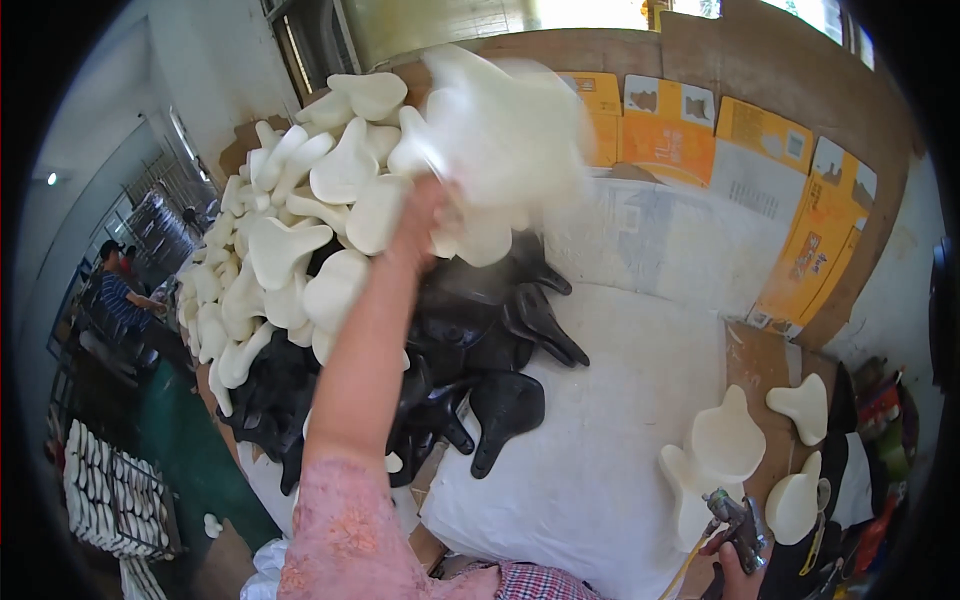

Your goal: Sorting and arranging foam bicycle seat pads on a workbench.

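My left hand [428, 212] reaches out over the heap, closed on a cream foam bike-saddle pad [515, 135] that is smeared by motion. Its fingers are partly hidden by the blur. At the lower right, my right hand [738, 578] grips a metal spray gun [737, 525] with a thin yellow hose. Just beyond the gun lie several more foam pads, one [726, 436] resting partly over another. A big pile of cream saddle pads [282, 250] rises at the left, on top of and beside black saddle shells [505, 412].
A white-covered work surface [610, 430] spreads before me, backed by cardboard sheets [680, 135] with orange panels. Scissors-like yellow handles [818, 525] lie at the right edge. On the floor at left stands a rack of saddles [110, 490]; farther back, a person in a striped shirt [125, 300].
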A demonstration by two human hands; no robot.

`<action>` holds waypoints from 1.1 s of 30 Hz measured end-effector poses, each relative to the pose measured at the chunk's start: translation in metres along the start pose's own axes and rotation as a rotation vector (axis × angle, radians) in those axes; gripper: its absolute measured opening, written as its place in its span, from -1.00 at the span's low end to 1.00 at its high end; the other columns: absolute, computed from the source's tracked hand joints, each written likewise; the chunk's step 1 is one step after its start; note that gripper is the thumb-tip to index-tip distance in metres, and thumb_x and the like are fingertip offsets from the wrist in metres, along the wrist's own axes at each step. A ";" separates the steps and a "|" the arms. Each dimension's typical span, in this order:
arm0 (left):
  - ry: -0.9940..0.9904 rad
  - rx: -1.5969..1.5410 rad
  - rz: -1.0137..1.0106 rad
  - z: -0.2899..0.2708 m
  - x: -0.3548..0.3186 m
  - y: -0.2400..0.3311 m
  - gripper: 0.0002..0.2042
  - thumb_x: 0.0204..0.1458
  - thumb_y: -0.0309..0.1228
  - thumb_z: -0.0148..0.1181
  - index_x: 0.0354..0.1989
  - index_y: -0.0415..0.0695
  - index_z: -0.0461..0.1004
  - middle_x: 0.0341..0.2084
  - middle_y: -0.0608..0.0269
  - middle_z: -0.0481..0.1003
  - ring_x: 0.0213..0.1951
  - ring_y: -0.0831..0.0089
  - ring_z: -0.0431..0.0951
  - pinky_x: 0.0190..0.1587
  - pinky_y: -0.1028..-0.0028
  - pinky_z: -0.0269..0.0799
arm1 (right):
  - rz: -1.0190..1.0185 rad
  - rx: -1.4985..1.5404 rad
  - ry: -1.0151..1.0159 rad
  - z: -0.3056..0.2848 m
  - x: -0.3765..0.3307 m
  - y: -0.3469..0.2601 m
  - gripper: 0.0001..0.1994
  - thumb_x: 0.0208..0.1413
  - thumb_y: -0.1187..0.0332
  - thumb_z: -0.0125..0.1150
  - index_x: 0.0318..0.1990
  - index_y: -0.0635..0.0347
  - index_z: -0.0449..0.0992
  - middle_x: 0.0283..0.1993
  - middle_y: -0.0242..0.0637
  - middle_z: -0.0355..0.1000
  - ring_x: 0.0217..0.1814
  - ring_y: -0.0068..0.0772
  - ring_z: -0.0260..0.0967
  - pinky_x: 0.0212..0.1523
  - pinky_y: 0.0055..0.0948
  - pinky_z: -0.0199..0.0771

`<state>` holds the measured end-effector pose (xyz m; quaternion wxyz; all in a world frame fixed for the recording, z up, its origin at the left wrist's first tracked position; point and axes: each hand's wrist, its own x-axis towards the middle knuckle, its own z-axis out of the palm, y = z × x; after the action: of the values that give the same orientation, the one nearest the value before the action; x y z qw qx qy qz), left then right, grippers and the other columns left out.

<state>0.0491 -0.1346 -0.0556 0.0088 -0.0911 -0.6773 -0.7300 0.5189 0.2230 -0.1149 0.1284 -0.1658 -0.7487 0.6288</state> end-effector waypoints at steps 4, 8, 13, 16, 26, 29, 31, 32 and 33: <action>0.325 -0.367 0.392 0.043 0.035 0.071 -0.21 0.04 -0.13 0.16 0.37 -0.02 -0.15 0.19 0.13 0.14 0.05 0.12 0.34 0.04 0.20 0.31 | 0.111 -0.045 0.126 -0.021 -0.013 0.027 -0.44 -0.06 0.25 0.22 0.12 0.32 0.33 -0.41 -0.32 0.45 -0.36 -0.48 0.42 -0.38 -0.57 0.36; -0.161 -0.380 0.011 0.139 -0.006 -0.066 -0.44 0.05 -0.20 0.16 0.21 -0.08 0.18 -0.05 0.20 0.37 -0.16 0.32 0.47 -0.13 0.34 0.41 | 0.060 0.139 0.092 -0.039 -0.021 0.054 -0.46 0.02 0.43 0.20 0.17 0.38 0.24 -0.29 -0.31 0.43 -0.25 -0.51 0.40 -0.16 -0.46 0.43; -0.653 0.123 -0.773 0.264 -0.157 -0.282 -0.53 -0.01 -0.14 0.15 0.06 -0.07 0.35 -0.23 0.14 0.45 -0.33 0.27 0.51 -0.34 0.30 0.47 | 0.160 0.140 0.171 -0.059 -0.058 0.029 -0.46 0.01 0.43 0.26 0.17 0.35 0.26 -0.25 -0.32 0.44 -0.22 -0.56 0.39 -0.16 -0.50 0.42; -0.780 0.169 -0.952 0.358 -0.231 -0.296 -0.41 -0.02 -0.04 0.16 0.12 -0.15 0.27 -0.21 0.09 0.44 -0.34 0.31 0.50 -0.40 0.33 0.46 | 0.246 0.093 0.310 -0.072 -0.095 0.026 -0.40 -0.05 0.30 0.28 0.14 0.40 0.25 -0.30 -0.27 0.44 -0.24 -0.49 0.40 -0.17 -0.46 0.42; -0.489 0.243 -0.514 0.383 -0.215 -0.286 -0.69 0.01 -0.52 0.01 -0.02 -0.21 0.31 -0.43 0.19 0.38 -0.64 0.38 0.47 -0.61 0.43 0.47 | 0.190 0.045 0.289 -0.088 -0.145 -0.007 -0.40 -0.10 0.39 0.34 0.13 0.37 0.29 -0.24 -0.23 0.47 -0.24 -0.53 0.42 -0.21 -0.53 0.43; -0.447 0.303 -0.390 0.380 -0.220 -0.276 -0.66 0.01 -0.56 -0.02 0.01 -0.21 0.29 -0.44 0.22 0.33 -0.61 0.45 0.43 -0.59 0.46 0.45 | 0.183 0.034 0.330 -0.091 -0.147 -0.016 -0.41 -0.10 0.41 0.34 0.12 0.38 0.29 -0.27 -0.24 0.47 -0.25 -0.52 0.43 -0.22 -0.53 0.43; -0.397 0.313 -0.333 0.375 -0.206 -0.298 -0.66 0.03 -0.51 0.01 0.03 -0.19 0.29 -0.43 0.22 0.32 -0.58 0.46 0.42 -0.58 0.44 0.45 | 0.184 0.016 0.303 -0.091 -0.147 -0.017 -0.43 -0.09 0.43 0.32 0.12 0.37 0.30 -0.26 -0.25 0.47 -0.25 -0.53 0.43 -0.22 -0.53 0.43; -0.400 0.416 -0.324 0.363 -0.181 -0.318 -0.61 0.02 -0.47 0.03 0.07 -0.18 0.27 -0.32 0.13 0.36 -0.47 0.36 0.46 -0.56 0.36 0.45 | 0.176 0.001 0.266 -0.089 -0.142 -0.020 -0.45 -0.08 0.46 0.31 0.12 0.37 0.30 -0.26 -0.26 0.47 -0.25 -0.54 0.43 -0.21 -0.53 0.43; -0.419 0.513 -0.327 0.360 -0.168 -0.331 -0.57 0.01 -0.43 0.04 0.12 -0.16 0.26 -0.21 0.03 0.39 -0.36 0.25 0.50 -0.55 0.28 0.44 | 0.152 -0.008 0.254 -0.088 -0.139 -0.021 -0.45 -0.08 0.46 0.31 0.12 0.37 0.30 -0.26 -0.26 0.47 -0.25 -0.54 0.43 -0.21 -0.53 0.43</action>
<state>0.2128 0.2304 -0.3832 -0.2243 -0.1238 -0.8311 -0.4937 0.6789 0.2421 -0.0760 0.1733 -0.3008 -0.7141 0.6079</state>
